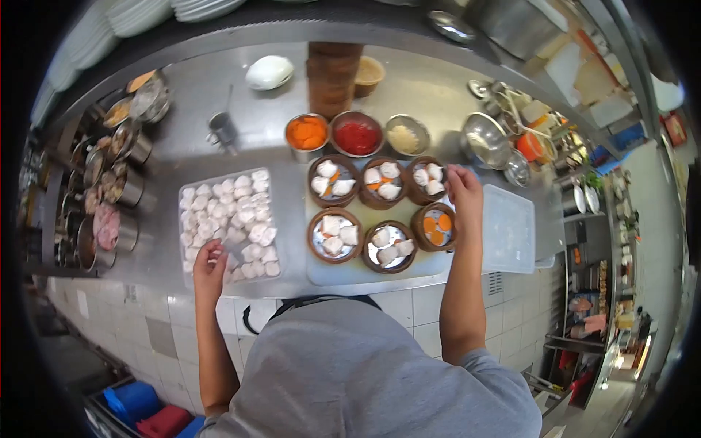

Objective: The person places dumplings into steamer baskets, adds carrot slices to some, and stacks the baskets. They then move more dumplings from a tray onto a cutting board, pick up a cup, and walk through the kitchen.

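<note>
My left hand [209, 269] hovers at the front edge of a clear plastic tray [184, 219], its fingers loosely bent and apart. Rows of white dumplings [232, 203] fill that tray. My right hand [466, 191] is beside the back right bamboo steamer basket [426, 201], fingers half curled, with nothing visible in them. Three dumplings sit in that basket. In front of it, another steamer basket [436, 246] contains orange carrot slices [437, 229] only. The other baskets, such as the front left one [310, 252], hold dumplings, some with carrot showing underneath.
The baskets stand on a pale cutting board [321, 276]. Behind them are bowls of carrot slices [307, 133], red filling [356, 134] and pale shreds [406, 137]. A clear plastic lid [509, 228] lies at right. Metal pots [128, 182] line the left; a steel bowl [483, 139] is back right.
</note>
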`<state>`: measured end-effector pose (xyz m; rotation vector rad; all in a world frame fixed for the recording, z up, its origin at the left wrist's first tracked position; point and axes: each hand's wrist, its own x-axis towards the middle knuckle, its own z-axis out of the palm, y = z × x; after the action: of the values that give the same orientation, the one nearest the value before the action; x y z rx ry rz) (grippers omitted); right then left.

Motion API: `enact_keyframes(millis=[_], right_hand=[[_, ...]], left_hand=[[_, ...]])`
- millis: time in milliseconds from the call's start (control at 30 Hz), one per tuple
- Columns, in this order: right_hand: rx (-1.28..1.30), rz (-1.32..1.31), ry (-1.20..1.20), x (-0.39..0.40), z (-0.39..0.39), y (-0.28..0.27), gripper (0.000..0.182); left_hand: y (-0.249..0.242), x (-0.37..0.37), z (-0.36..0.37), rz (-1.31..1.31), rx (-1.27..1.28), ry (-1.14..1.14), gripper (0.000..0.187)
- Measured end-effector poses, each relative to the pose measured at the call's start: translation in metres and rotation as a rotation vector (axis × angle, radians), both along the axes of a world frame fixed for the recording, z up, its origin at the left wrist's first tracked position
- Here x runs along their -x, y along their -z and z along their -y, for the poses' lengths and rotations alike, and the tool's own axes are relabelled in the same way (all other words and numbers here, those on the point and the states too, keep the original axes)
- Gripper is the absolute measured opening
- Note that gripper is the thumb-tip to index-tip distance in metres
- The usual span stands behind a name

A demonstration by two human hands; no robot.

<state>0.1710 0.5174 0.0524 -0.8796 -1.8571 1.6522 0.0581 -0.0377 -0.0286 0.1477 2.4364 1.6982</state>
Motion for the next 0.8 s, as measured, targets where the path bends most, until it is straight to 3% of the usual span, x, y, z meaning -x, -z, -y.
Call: enact_keyframes(millis=[67,133,200,267,433,467,533,567,633,733,800], right_hand=[[0.138,-0.026,-0.088,-0.003,0.046,0.003,0.025],[0.138,0.079,-0.355,0.004,0.097,0.008,0.032],[0.07,0.045,-0.634,0.017,0.144,0.017,0.036],[-0.165,0.141,-0.813,0.035,0.192,0.013,0.043],[-0.639,0.18,-1.192,0.079,0.29,0.041,0.041],[-0.637,0.177,-1.203,0.082,0.303,0.058,0.041],[-0.8,0.308,-1.375,0.089,0.33,0.073,0.041],[-0.787,0.41,-1.375,0.089,0.337,0.079,0.042],[-0.764,0.348,-1.311,0.089,0.347,0.089,0.041],[-0.71,0.22,-1.189,0.093,0.356,0.098,0.041],[-0.681,0.151,-1.132,0.095,0.358,0.099,0.04]], left_hand=[[0.013,0.002,0.02,-0.095,0.228,0.007,0.04],[0.015,0.001,0.024,-0.465,0.498,0.087,0.047],[0.008,0.004,0.022,-0.328,0.543,0.218,0.053],[0.007,0.007,0.017,-0.166,0.705,0.324,0.057],[0.019,0.021,0.022,-0.191,0.783,0.354,0.062],[0.017,0.022,0.025,-0.177,0.812,0.33,0.064],[0.018,0.023,0.034,-0.143,0.802,0.326,0.064],[0.019,0.023,0.036,-0.145,0.791,0.308,0.064],[0.025,0.022,0.04,-0.142,0.778,0.285,0.063],[0.046,0.025,0.045,-0.197,0.585,0.326,0.059],[0.05,0.029,0.048,-0.22,0.211,0.293,0.05]])
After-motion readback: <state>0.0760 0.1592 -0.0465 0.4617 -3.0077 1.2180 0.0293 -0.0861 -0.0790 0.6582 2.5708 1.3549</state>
